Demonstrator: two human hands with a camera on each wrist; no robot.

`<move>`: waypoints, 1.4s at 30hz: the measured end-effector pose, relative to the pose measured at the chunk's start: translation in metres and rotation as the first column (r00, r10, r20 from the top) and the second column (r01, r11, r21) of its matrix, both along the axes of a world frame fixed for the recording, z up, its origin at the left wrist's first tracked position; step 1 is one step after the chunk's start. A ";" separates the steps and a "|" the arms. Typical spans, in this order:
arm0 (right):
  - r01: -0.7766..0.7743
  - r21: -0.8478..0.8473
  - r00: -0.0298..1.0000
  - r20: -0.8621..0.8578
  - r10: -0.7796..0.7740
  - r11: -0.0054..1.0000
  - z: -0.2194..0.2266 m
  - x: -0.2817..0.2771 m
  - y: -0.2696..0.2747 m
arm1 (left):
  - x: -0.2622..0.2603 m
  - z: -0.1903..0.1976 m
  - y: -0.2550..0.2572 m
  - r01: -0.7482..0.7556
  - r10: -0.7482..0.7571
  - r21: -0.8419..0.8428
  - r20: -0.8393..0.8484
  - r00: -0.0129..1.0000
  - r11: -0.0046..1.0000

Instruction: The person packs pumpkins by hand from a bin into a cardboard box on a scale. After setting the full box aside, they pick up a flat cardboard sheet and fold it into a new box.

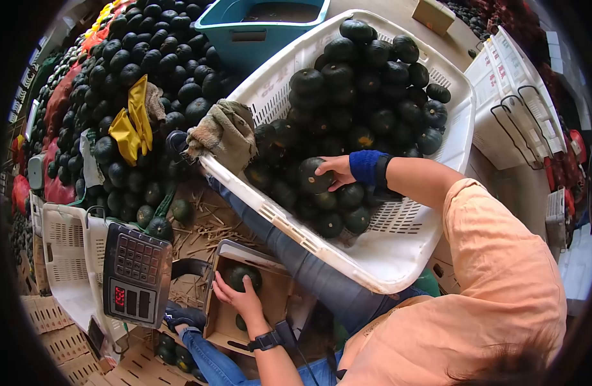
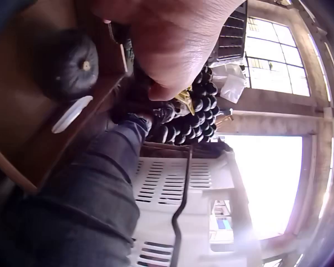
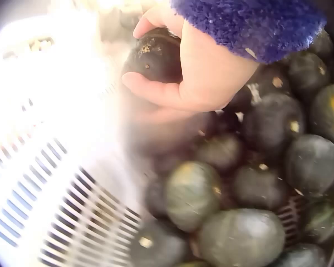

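Observation:
My right hand [image 1: 338, 172] grips a dark green squash [image 1: 313, 177] above the heap of squashes [image 1: 379, 83] in a big white slotted basket [image 1: 270, 215]. In the right wrist view, thumb and fingers wrap around this squash [image 3: 150, 58]. Lower down, my left hand [image 1: 244, 305] holds another dark squash [image 1: 239, 275] at the far end of a cardboard box [image 1: 209, 328], thumb on one side and fingers on the other. A further squash [image 2: 72, 64] lies inside the box in the left wrist view, apart from the hand.
A scale display [image 1: 138, 273] stands left of the box, beside a white crate [image 1: 64, 241]. Squashes are piled at the back left, with yellow gloves [image 1: 135, 128] on them. A cloth [image 1: 225, 132] hangs over the basket's rim, and a blue tub [image 1: 257, 35] stands behind.

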State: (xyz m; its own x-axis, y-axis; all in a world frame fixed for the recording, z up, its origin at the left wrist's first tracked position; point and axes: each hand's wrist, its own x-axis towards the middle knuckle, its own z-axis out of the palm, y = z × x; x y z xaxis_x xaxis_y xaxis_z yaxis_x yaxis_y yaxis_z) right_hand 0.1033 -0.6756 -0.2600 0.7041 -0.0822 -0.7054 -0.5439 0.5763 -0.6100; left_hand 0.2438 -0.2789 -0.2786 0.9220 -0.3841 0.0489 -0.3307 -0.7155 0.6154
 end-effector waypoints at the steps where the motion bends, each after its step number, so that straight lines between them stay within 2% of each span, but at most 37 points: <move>1: -0.060 0.110 0.994 0.099 0.049 0.992 0.021 0.002 0.002 | -0.003 0.023 -0.002 0.011 -0.013 -0.073 -0.018 1.000 0.997; 2: -0.126 0.217 0.976 0.200 0.082 0.968 0.044 0.004 0.005 | -0.009 0.051 -0.013 -0.140 0.037 -0.326 -0.302 0.952 0.935; 3: -0.194 0.315 0.949 0.301 0.097 0.929 0.067 0.003 0.010 | -0.017 0.076 -0.019 -0.173 -0.059 -0.482 -0.429 0.902 0.859; 5: -0.257 0.164 0.838 0.529 0.135 0.952 0.110 0.008 0.032 | -0.036 0.121 -0.035 -0.297 -0.317 -0.722 -0.582 0.748 0.625; 7: -0.189 -0.199 0.709 0.650 0.274 0.961 0.165 0.006 0.077 | -0.060 0.154 -0.060 -0.317 -0.629 -0.874 -0.485 0.607 0.367; 8: -0.302 -0.275 0.623 0.667 0.407 0.913 0.200 0.001 0.088 | -0.075 0.170 -0.077 -0.341 -0.674 -0.895 -0.441 0.592 0.287; 9: -0.271 -0.430 0.587 0.635 0.502 0.861 0.195 0.003 0.083 | -0.085 0.180 -0.085 -0.359 -0.712 -0.910 -0.392 0.582 0.207; 10: -0.228 -0.578 0.557 0.583 0.592 0.784 0.190 0.005 0.078 | -0.086 0.179 -0.076 -0.328 -0.723 -0.907 -0.412 0.554 0.266; 11: -0.175 -0.705 0.535 0.518 0.667 0.688 0.185 0.007 0.074 | -0.083 0.167 -0.071 -0.338 -0.771 -0.933 -0.306 0.559 0.126; 12: -0.056 -0.826 0.709 0.363 0.604 0.562 0.176 0.013 0.056 | -0.082 0.159 -0.065 -0.464 -0.797 -0.884 -0.317 0.514 0.052; 13: -0.032 -0.958 0.745 0.166 0.646 0.284 0.134 0.019 0.030 | -0.080 0.152 -0.057 -0.580 -0.824 -0.814 -0.315 0.471 -0.019; 14: -0.269 -0.955 0.759 -0.128 0.638 0.128 0.097 0.014 0.013 | -0.073 0.137 -0.044 -0.692 -0.852 -0.722 -0.368 0.373 0.009; 15: -0.518 -0.855 0.690 -0.400 0.603 0.026 0.064 0.008 0.007 | -0.067 0.121 -0.029 -0.790 -0.871 -0.611 -0.410 0.270 0.043; 16: -0.671 -0.729 0.538 -0.604 0.588 -0.135 0.030 -0.005 0.005 | -0.064 0.106 -0.017 -0.829 -0.836 -0.554 -0.490 0.246 0.082; 17: -0.809 -0.552 0.362 -0.740 0.567 -0.204 -0.016 -0.021 -0.001 | -0.060 0.085 -0.003 -0.837 -0.832 -0.533 -0.517 0.202 0.128; 18: -0.863 -0.409 0.217 -0.829 0.515 -0.296 -0.022 -0.034 0.009 | -0.061 0.069 0.006 -0.856 -0.756 -0.482 -0.627 0.187 0.189; 19: -0.895 -0.313 0.140 -0.873 0.467 -0.319 -0.031 -0.040 0.021 | -0.059 0.055 0.016 -0.875 -0.659 -0.421 -0.732 0.173 0.239; 20: -0.833 -0.469 0.319 -0.841 0.438 -0.294 -0.058 -0.059 0.026 | -0.056 0.041 0.024 -0.882 -0.657 -0.396 -0.740 0.143 0.255; 21: -0.763 -0.521 0.372 -0.838 0.399 -0.382 -0.064 -0.064 0.033 | -0.056 0.029 0.027 -0.889 -0.662 -0.372 -0.741 0.110 0.268; 22: -0.718 -0.576 0.437 -0.810 0.391 -0.391 -0.065 -0.067 0.037 | -0.056 0.021 0.030 -0.888 -0.683 -0.382 -0.721 0.113 0.256; 24: -0.760 -0.548 0.401 -0.818 0.411 -0.350 -0.057 -0.061 0.032 | -0.057 0.012 0.030 -0.894 -0.744 -0.384 -0.662 0.092 0.231; 25: -0.791 -0.524 0.378 -0.824 0.421 -0.315 -0.046 -0.054 0.027 | -0.056 0.008 0.030 -0.879 -0.733 -0.405 -0.673 0.099 0.253; 27: -0.790 -0.577 0.445 -0.773 0.453 -0.209 -0.040 -0.047 0.013 | -0.055 -0.001 0.031 -0.846 -0.715 -0.440 -0.691 0.104 0.302; 28: -0.789 -0.595 0.476 -0.748 0.462 -0.151 -0.032 -0.047 0.009 | -0.055 -0.008 0.035 -0.802 -0.607 -0.446 -0.783 0.134 0.398; 30: -0.773 -0.533 0.633 -0.610 0.476 0.345 -0.004 -0.035 -0.003 | -0.046 -0.023 0.036 -0.690 -0.388 -0.425 -0.894 0.222 0.585; 31: -0.685 -0.458 0.720 -0.544 0.431 0.566 0.015 -0.029 -0.009 | -0.042 -0.019 0.028 -0.554 -0.279 -0.434 -0.897 0.344 0.711; 32: -0.573 -0.391 0.808 -0.417 0.417 0.720 0.030 -0.030 -0.013 | -0.048 -0.020 0.019 -0.256 -0.079 -0.300 -0.776 0.626 0.919; 33: -0.453 -0.300 0.883 -0.280 0.376 0.840 0.044 -0.030 -0.016 | -0.056 -0.022 0.012 -0.024 0.009 -0.024 -0.493 0.870 0.999; 34: -0.332 -0.180 0.941 -0.139 0.310 0.926 0.055 -0.029 -0.015 | -0.065 -0.029 0.008 0.027 -0.013 0.034 -0.358 0.933 0.999; 35: -0.289 -0.112 0.957 -0.009 0.290 0.951 0.062 -0.030 -0.013 | -0.070 -0.035 0.008 0.041 -0.015 0.088 -0.281 0.959 0.995; 37: -0.232 0.041 0.945 0.246 0.215 0.972 0.074 -0.034 -0.005 | -0.075 -0.031 0.005 0.015 -0.003 0.050 -0.232 0.973 0.999; 38: -0.195 0.071 0.947 0.273 0.169 0.978 0.082 -0.038 0.000 | -0.076 -0.026 0.006 -0.005 0.011 0.030 -0.197 0.980 1.000; 39: -0.162 0.103 0.947 0.297 0.125 0.981 0.093 -0.042 0.007 | -0.075 -0.016 0.010 -0.010 0.011 0.033 -0.058 0.998 0.999; 40: -0.134 0.138 0.944 0.319 0.083 0.981 0.100 -0.043 0.009 | -0.074 -0.004 0.015 -0.106 0.098 0.120 0.072 0.993 0.987; 41: -0.108 0.155 0.940 0.338 0.050 0.982 0.098 -0.044 0.008 | -0.074 0.000 0.024 -0.297 0.276 0.158 0.140 0.951 0.942; 42: -0.085 0.171 0.933 0.359 0.018 0.982 0.092 -0.045 0.006 | -0.069 -0.016 0.042 -0.455 0.427 0.186 0.172 0.888 0.871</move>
